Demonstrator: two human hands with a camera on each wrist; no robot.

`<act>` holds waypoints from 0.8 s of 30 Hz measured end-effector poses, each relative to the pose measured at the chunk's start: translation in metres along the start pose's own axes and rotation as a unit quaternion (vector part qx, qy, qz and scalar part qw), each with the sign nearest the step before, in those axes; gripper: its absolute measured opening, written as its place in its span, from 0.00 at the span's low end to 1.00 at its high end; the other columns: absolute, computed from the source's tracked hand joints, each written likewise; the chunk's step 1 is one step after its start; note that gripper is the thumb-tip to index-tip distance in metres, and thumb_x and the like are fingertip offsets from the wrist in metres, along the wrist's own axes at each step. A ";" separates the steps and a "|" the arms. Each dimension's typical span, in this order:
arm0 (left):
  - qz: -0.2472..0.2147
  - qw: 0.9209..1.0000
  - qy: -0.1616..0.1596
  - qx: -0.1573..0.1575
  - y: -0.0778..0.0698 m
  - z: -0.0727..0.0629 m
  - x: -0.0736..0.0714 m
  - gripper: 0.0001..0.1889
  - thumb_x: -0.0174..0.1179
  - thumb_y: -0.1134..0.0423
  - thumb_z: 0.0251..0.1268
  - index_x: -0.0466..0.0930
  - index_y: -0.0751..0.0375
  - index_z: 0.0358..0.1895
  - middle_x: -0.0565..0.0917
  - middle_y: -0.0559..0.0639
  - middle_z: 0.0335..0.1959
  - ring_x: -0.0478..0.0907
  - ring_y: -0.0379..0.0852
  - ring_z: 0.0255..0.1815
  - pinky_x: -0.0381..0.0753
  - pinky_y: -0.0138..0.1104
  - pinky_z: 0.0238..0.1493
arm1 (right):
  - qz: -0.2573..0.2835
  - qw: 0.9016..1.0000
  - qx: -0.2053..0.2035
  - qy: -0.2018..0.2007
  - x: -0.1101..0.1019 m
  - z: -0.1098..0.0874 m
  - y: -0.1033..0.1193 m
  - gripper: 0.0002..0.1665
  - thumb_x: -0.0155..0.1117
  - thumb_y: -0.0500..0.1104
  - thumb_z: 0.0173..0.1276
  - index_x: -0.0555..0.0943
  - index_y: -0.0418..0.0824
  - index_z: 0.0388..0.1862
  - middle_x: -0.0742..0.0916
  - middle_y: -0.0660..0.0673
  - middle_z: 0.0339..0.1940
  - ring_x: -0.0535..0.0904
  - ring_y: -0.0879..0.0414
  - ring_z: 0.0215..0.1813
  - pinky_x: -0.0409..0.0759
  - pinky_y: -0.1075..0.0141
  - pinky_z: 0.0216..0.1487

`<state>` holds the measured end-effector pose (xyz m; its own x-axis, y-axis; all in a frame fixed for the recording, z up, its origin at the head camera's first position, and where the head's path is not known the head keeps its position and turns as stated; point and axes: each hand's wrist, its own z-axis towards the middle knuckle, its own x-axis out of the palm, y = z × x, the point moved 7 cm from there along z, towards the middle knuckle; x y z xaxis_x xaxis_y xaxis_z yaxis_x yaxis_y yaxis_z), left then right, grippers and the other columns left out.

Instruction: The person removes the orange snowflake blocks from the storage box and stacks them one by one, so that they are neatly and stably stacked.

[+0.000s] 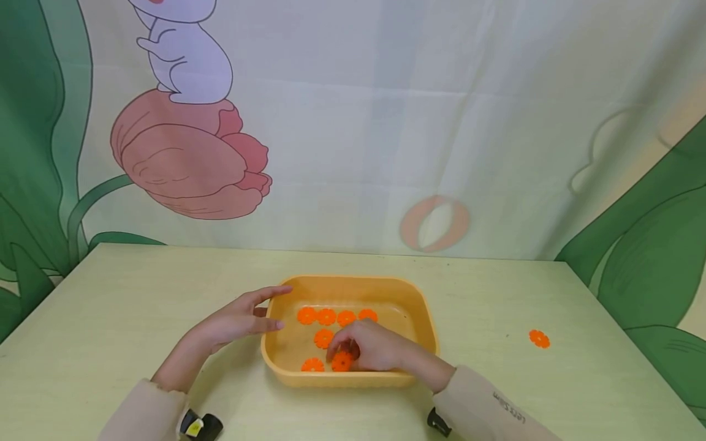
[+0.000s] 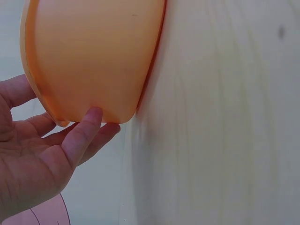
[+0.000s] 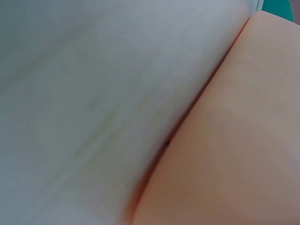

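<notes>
My left hand (image 1: 238, 318) holds the left end of a yellow-orange plastic tray (image 1: 353, 380), its index finger and thumb at the rim. In the left wrist view, the fingers of that hand (image 2: 44, 147) lie round the end of the tray (image 2: 93, 56). Inside the tray, my right hand (image 1: 375, 346) pinches an orange flower-shaped slice (image 1: 342, 361), which looks like carrot; the fingertips are partly hidden. Several similar slices lie on the tray floor: a row at the back (image 1: 326, 316), one in the middle (image 1: 323, 339) and one at the front (image 1: 312, 365).
A single orange flower-shaped slice (image 1: 539, 339) lies on the pale tabletop (image 1: 496, 380) to the right of the tray. Behind the table hangs a printed curtain (image 1: 342, 153). The right wrist view shows tabletop (image 3: 84, 93) and the tray's outer wall (image 3: 234, 140), without the hand.
</notes>
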<state>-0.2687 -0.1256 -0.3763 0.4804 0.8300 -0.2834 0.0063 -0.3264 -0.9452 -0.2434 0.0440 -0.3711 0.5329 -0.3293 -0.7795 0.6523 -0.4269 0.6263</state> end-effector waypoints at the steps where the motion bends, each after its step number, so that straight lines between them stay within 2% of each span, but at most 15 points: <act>1: -0.001 1.000 0.000 0.000 0.000 0.000 0.000 0.33 0.59 0.66 0.58 0.57 0.64 0.68 0.49 0.64 0.70 0.64 0.65 0.61 0.72 0.47 0.54 | 0.000 1.000 0.004 0.002 0.000 0.000 0.000 0.18 0.60 0.23 0.46 0.83 0.36 0.37 0.81 0.51 0.24 0.66 0.66 0.22 0.68 0.77 0.25; 9: 0.005 1.000 -0.001 0.004 -0.001 -0.001 -0.001 0.33 0.59 0.66 0.59 0.57 0.64 0.68 0.49 0.64 0.70 0.63 0.66 0.61 0.70 0.48 0.55 | -0.014 1.000 0.025 0.009 0.001 0.002 -0.004 0.21 0.59 0.21 0.46 0.84 0.37 0.38 0.83 0.50 0.26 0.66 0.67 0.22 0.66 0.78 0.25; 19: -0.004 1.000 0.002 0.006 0.000 -0.001 0.000 0.34 0.58 0.66 0.59 0.56 0.63 0.68 0.48 0.65 0.71 0.64 0.65 0.60 0.71 0.48 0.55 | -0.043 0.998 0.055 0.011 0.001 0.000 -0.007 0.20 0.62 0.22 0.44 0.85 0.37 0.37 0.85 0.49 0.33 0.68 0.66 0.27 0.69 0.76 0.30; 24: -0.003 1.000 -0.001 0.004 0.001 0.000 -0.001 0.33 0.58 0.67 0.59 0.57 0.63 0.68 0.48 0.64 0.71 0.65 0.64 0.59 0.72 0.47 0.54 | -0.048 0.997 0.063 0.013 0.002 0.000 -0.005 0.21 0.60 0.21 0.45 0.85 0.36 0.37 0.84 0.49 0.30 0.66 0.67 0.24 0.68 0.77 0.27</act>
<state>-0.2688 -0.1268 -0.3770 0.4790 0.8327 -0.2778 0.0023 -0.3176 -0.9482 -0.2463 0.0454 -0.3756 0.4863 -0.2613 -0.8338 0.6292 -0.5574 0.5417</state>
